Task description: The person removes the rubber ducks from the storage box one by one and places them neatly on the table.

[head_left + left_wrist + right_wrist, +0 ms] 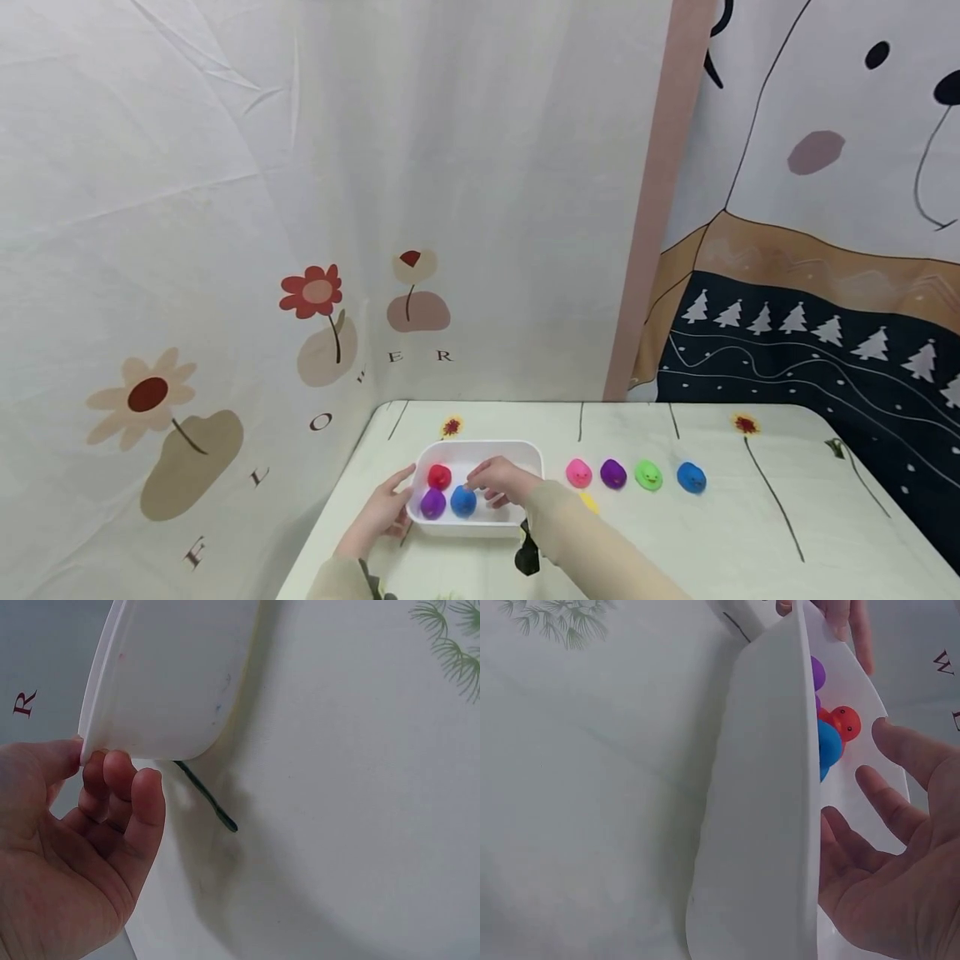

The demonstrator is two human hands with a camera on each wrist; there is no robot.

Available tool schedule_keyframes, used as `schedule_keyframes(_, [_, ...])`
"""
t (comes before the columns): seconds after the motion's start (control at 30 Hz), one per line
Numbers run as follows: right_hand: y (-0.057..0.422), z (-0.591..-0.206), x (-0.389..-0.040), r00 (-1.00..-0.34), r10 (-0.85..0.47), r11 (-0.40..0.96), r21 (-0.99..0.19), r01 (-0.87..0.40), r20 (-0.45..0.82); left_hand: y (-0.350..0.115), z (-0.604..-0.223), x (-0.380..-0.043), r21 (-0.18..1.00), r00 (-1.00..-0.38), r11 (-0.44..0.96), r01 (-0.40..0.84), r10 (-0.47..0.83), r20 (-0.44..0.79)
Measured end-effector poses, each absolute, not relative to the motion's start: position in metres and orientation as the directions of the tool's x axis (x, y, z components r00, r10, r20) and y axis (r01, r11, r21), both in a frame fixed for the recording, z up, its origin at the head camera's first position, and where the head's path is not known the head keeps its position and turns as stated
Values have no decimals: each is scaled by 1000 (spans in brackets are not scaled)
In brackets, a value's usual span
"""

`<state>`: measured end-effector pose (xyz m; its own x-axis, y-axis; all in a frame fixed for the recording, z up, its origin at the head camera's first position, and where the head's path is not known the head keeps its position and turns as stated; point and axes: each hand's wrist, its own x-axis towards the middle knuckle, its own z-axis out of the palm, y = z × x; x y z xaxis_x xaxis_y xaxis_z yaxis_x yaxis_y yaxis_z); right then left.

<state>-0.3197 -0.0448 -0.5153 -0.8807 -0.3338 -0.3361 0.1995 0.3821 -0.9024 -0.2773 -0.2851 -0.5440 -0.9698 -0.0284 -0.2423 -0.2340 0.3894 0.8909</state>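
A white plastic tray [480, 530] stands on the table, with a red toy duck [439, 477], a purple toy duck [432, 504] and a blue toy duck [462, 502] gathered in its left half. At the tray's left end my left hand [384, 508] pinches the rim, thumb on the outer edge and fingertips bent underneath, as the left wrist view shows. My right hand [504, 478] hovers over the tray, just right of the blue duck. Its fingers [889, 799] are spread and loosely bent, with nothing between them in the right wrist view.
Right of the tray, a pink duck [578, 473], a second purple duck [613, 474], a green duck [648, 475] and another blue duck [692, 477] form a row. A yellow one [589, 502] is partly hidden by the right forearm. Printed curtains [480, 167] hang behind the table.
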Motion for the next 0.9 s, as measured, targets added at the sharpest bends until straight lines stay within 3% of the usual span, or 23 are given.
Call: schedule_keyframes(0.9, [-57, -525, -310, -900, -301, 466, -872, 149, -315, -280, -534, -269, 886, -966, 390, -251, -50, -252])
